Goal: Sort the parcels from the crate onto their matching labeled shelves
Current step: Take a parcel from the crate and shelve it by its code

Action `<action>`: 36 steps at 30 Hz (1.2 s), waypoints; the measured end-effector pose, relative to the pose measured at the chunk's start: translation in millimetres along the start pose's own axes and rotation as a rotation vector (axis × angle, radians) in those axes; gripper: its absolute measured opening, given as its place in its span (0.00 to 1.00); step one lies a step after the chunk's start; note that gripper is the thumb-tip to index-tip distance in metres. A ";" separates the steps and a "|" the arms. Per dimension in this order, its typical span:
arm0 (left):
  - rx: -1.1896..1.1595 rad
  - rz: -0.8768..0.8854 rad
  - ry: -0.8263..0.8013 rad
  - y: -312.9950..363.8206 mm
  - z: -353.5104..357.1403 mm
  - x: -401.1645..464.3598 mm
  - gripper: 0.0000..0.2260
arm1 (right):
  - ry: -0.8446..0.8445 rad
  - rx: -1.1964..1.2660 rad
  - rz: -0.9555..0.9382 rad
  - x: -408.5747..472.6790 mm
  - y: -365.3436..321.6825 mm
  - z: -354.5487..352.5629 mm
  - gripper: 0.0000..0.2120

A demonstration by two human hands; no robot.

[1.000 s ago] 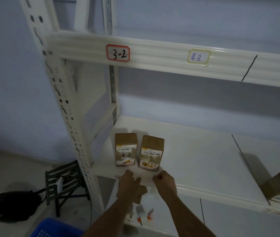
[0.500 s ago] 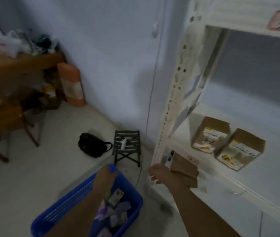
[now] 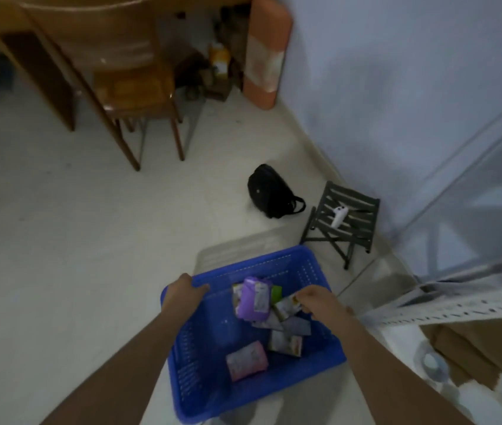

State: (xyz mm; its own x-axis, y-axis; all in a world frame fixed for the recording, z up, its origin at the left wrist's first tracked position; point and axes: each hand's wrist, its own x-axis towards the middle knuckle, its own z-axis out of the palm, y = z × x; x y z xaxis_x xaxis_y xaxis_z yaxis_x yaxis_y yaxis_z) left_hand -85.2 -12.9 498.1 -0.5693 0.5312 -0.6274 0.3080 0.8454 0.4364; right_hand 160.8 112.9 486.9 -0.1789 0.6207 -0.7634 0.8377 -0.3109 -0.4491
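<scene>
Both my hands now reach the blue crate (shelves earlier). Left hand grips its rim; right hand pinches a parcel. Nearby: black bag, folding stool.

1 blue crate w/ approx. 7 small parcels. 2 hands. 1 chair, 1 black bag, 1 small stool.

Blue perforated plastic crate, glossy plastic-wrapped parcels, shiny varnished wooden chair, matt brown cardboard
</scene>
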 end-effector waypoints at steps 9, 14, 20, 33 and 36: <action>-0.041 -0.191 -0.129 -83.0 111.5 82.8 0.26 | -0.220 -0.151 0.117 125.2 68.3 100.7 0.09; -0.100 -0.330 -0.201 -129.4 210.4 132.9 0.28 | -0.345 -0.159 0.150 214.4 136.5 141.3 0.13; -0.208 -0.449 -0.196 -154.0 314.3 185.6 0.26 | -0.419 -0.228 0.220 304.5 214.3 156.9 0.06; -0.289 -0.407 -0.379 -165.2 523.9 270.2 0.26 | -0.202 -0.152 0.415 445.1 334.7 197.2 0.20; -0.326 -0.384 -0.402 -173.0 552.9 277.2 0.25 | -0.183 -0.072 0.450 461.8 351.0 210.4 0.24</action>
State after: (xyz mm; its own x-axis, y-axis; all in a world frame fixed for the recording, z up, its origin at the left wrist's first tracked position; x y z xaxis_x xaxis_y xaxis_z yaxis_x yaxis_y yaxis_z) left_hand 125.1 18.7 -107.9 -0.2430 0.2265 -0.9432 -0.1448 0.9530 0.2662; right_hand 263.6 139.0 -120.9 0.1274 0.2977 -0.9461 0.8851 -0.4646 -0.0270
